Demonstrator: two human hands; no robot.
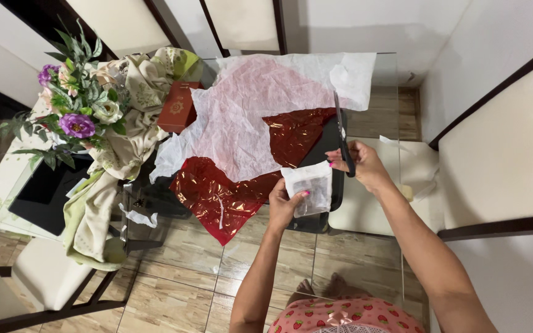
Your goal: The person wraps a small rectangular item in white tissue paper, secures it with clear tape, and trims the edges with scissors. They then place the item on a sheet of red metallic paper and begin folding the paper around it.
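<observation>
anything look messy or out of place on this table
Yes. The white tissue paper is badly crumpled with ragged edges, and the red foil sheet under it hangs off the glass table edge. A beige cloth droops over the left side. The left hand holds a small clear bag; the right hand holds scissors.

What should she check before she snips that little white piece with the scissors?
1. Left hand grips the white piece: ok.
2. Right hand holds the scissors: ok.
3. Blades at the piece: not ok; they point up and away over the red foil.
4. Left fingers clear of the blades: ok.
5. Blades open: cannot tell.
6. White tissue sheet lies flat on the glass table: not ok; crumpled.
</observation>
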